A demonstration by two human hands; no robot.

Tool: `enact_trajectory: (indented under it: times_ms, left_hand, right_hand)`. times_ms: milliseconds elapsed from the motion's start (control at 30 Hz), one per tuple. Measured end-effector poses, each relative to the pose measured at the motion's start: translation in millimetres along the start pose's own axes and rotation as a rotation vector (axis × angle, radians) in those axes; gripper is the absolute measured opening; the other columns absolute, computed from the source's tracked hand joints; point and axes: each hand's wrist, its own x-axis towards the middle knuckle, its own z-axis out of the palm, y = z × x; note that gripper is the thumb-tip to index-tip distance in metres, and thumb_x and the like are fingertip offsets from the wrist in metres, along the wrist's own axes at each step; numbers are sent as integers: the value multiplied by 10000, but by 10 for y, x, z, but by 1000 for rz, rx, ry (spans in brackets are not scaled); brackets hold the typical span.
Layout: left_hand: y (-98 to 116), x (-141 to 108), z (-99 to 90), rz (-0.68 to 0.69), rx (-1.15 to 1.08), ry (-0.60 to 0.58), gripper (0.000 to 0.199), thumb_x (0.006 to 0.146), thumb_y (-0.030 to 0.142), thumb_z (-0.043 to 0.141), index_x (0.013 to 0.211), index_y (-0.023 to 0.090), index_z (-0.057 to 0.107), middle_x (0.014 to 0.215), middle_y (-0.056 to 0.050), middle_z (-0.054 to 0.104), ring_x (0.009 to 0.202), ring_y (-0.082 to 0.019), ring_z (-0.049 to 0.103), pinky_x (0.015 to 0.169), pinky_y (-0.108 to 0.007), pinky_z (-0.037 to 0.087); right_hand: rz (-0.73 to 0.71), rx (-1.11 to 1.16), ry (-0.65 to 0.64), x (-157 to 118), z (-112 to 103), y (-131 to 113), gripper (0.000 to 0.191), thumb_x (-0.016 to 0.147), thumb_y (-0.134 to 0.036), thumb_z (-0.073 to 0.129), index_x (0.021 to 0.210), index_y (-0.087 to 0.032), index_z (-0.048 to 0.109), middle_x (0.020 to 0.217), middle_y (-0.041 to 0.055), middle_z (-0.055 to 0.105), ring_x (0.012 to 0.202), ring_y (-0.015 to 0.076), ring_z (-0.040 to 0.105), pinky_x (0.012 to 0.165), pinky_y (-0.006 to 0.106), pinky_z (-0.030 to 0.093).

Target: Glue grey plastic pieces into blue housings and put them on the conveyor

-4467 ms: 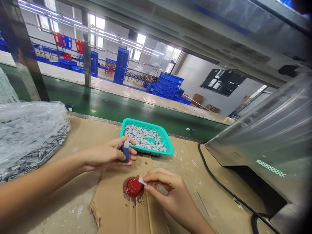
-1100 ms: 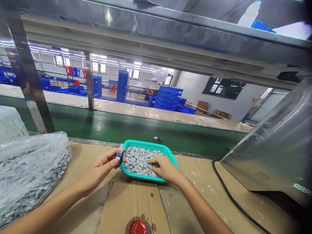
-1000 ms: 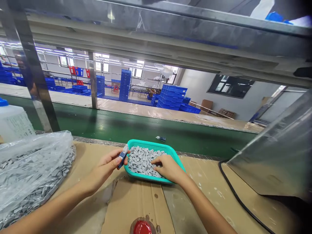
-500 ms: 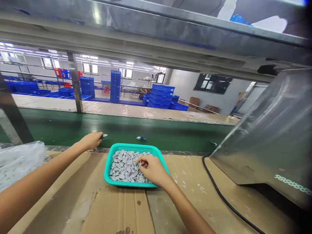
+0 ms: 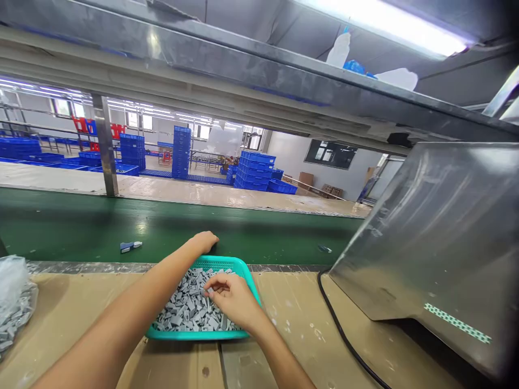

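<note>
A teal plastic basket (image 5: 242, 273) of small grey plastic pieces (image 5: 188, 309) sits before me on the cardboard-covered bench. My right hand (image 5: 233, 298) is over the pieces, its thumb and forefinger pinched round what looks like one grey piece. Just past the basket's far rim, my left hand (image 5: 205, 242) reaches down onto the green belt (image 5: 259, 237). Its fingers curl over a dark thing mostly hidden beneath them. Left of it on the belt lies a small blue-and-white part (image 5: 130, 247) with a pale tip.
A clear bag of grey pieces (image 5: 16, 308) stands at the left. On the right are a large sheet-metal housing (image 5: 430, 243) and a black cable (image 5: 344, 332). Another small part (image 5: 324, 248) lies on the belt near the housing. A metal shelf beam (image 5: 243, 70) crosses overhead.
My left hand has let go of the blue-and-white part, which now lies on the belt, and has moved right to where another part lay. My right hand stays over the basket. The view has shifted.
</note>
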Motion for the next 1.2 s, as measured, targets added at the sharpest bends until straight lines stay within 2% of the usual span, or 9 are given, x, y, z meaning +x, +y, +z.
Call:
enact_trajectory:
  times_ms: [233, 333, 433, 467, 533, 600, 1000, 1100, 1200]
  left_hand:
    - [7, -424, -450, -78, -270, 252, 121, 638, 56, 428, 664, 161, 482, 649, 28, 458, 666, -97, 485, 661, -186, 369]
    - [86, -882, -573, -146, -411, 313, 178, 677, 76, 365, 807, 171, 441, 619, 33, 423, 540, -85, 420, 541, -203, 360]
    - [188, -1586, -579, -252, -905, 88, 183, 682, 192, 510, 851, 167, 446, 645, 26, 454, 507, -59, 374, 487, -186, 310]
    - [225, -1817, -569, -287, -1026, 3, 178, 690, 234, 534, 834, 153, 469, 679, 12, 470, 518, -51, 371, 487, -182, 298]
    - [296, -2197, -557, -317, -1171, -119, 195, 705, 292, 551, 824, 144, 507, 633, 22, 441, 512, -42, 350, 482, -176, 264]
    - [346, -2427, -567, -316, -1206, -162, 185, 717, 304, 554, 812, 147, 529, 574, 37, 403, 513, -43, 346, 494, -178, 256]
    - [348, -2624, -586, -217, -974, -91, 229, 593, 242, 669, 615, 148, 462, 577, 50, 454, 565, -61, 382, 542, -195, 283]
    - [350, -2659, -624, -296, -886, -177, 207, 644, 275, 615, 798, 179, 516, 665, 40, 483, 614, -76, 415, 587, -214, 316]
    - [329, -2678, -682, -475, -873, -234, 421, 658, 198, 560, 1067, 238, 469, 761, 31, 482, 657, -83, 450, 643, -241, 365]
  right_hand:
    - [-8, 105, 16, 18, -23, -23, 147, 645, -44, 467, 658, -139, 578, 616, -7, 568, 536, 96, 574, 516, 203, 482]
    - [-59, 126, 54, -16, -20, -180, 86, 656, -86, 517, 655, -143, 582, 632, 5, 587, 604, 114, 575, 588, 233, 493]
    - [-194, 107, 86, -188, 38, -511, 103, 712, -110, 502, 696, -164, 587, 725, 26, 606, 711, 131, 576, 689, 268, 483]
    - [-367, 25, 79, -274, 69, -636, 141, 741, -101, 479, 722, -178, 595, 761, 33, 613, 763, 139, 573, 737, 286, 469]
    - [-641, -90, 46, -451, 135, -858, 204, 766, -60, 444, 794, -187, 601, 839, 56, 608, 806, 139, 569, 732, 274, 471]
    - [-764, -167, -3, -597, 195, -1007, 253, 765, -25, 433, 866, -191, 594, 865, 65, 595, 815, 135, 567, 708, 253, 480]
    - [-723, -473, -36, -981, 278, -1127, 264, 762, -32, 438, 906, -192, 591, 857, 65, 619, 809, 170, 574, 707, 287, 494]
    - [-667, -391, 17, -1054, 253, -1095, 217, 752, -37, 455, 843, -177, 592, 820, 51, 624, 769, 151, 579, 676, 263, 494]
    - [-490, -329, 42, -1140, 247, -986, 175, 736, -41, 487, 804, -170, 585, 716, 20, 609, 657, 118, 571, 585, 218, 477]
